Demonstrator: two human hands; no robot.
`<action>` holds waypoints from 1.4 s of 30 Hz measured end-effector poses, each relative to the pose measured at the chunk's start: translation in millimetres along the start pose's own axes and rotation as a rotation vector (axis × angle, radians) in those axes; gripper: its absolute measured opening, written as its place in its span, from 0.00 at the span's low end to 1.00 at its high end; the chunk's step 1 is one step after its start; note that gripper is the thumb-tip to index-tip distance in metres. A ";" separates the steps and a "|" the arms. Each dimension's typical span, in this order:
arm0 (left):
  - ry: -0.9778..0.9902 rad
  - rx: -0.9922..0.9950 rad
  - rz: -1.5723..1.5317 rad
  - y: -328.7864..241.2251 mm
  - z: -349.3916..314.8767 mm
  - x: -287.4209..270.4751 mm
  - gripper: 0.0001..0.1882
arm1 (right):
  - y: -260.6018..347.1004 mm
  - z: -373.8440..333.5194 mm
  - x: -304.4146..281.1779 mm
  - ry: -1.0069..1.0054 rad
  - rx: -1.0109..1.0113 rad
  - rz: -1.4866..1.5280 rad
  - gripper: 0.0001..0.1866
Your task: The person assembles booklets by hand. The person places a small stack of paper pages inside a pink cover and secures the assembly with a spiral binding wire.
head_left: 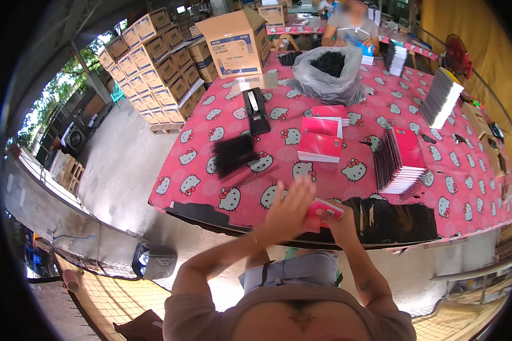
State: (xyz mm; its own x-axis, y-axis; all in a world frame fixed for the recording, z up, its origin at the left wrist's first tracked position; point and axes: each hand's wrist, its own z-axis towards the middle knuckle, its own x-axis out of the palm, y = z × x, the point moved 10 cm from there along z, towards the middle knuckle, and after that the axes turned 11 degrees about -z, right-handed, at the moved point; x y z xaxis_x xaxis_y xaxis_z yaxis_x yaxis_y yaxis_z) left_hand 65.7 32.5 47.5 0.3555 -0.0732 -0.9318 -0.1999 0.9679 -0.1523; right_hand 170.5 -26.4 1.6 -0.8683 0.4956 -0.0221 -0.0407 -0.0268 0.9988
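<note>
At the table's near edge my right hand (341,223) grips a small red-covered notebook (330,208), thumb across its cover. My left hand (290,209) is beside the notebook with fingers stretched out and raised, a little blurred; whether its palm touches the notebook I cannot tell. Beyond my hands lie stacks of red notebooks (318,146) with white page edges. A pile of black spiral binding coils (233,156) is to the left, with a few loose ones near it. On the right, a taller stack of red notebooks (403,156) has black coils along its side.
A black tape dispenser (257,116) and a plastic bag (330,79) of black coils stand farther back. An open carton (233,45) is at the far left corner, a bound notebook stack (441,98) at right. Across the table sits another person (352,31).
</note>
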 end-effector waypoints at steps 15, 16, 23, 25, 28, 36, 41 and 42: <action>-0.154 0.054 -0.056 -2.1 28.8 -17.5 0.47 | -19.0 13.2 6.0 0.052 -0.089 -0.224 0.19; -0.115 0.112 -0.137 -19.1 -0.4 10.3 0.46 | -11.0 14.6 1.7 0.013 -0.032 0.011 0.22; -0.139 0.104 -0.127 -14.8 19.6 6.1 0.44 | -23.8 30.4 -0.5 0.059 -0.112 -0.183 0.18; -0.190 0.150 -0.260 -31.1 -14.7 28.1 0.42 | -18.4 35.5 -6.4 0.019 -0.202 -0.191 0.19; 0.103 0.048 -0.155 1.9 20.8 36.2 0.41 | -43.8 36.7 -5.3 0.128 -0.250 -0.292 0.18; -0.232 0.138 -0.078 -15.9 33.8 6.1 0.20 | -40.1 36.0 -1.8 0.227 -0.147 -0.380 0.17; -0.203 0.138 -0.308 6.9 39.5 11.7 0.18 | -34.4 40.3 -0.9 0.220 -0.179 -0.432 0.18; -0.200 0.132 -0.356 7.5 37.4 12.8 0.17 | -33.9 38.1 -3.2 0.237 -0.145 -0.474 0.18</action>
State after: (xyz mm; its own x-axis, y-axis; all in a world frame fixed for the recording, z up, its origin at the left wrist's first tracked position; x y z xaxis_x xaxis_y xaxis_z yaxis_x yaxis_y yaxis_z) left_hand 102.9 47.8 46.8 0.5535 -0.3731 -0.7446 0.0816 0.9140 -0.3974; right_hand 193.5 6.0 -30.5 -0.8250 0.2738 -0.4943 -0.5078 0.0246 0.8611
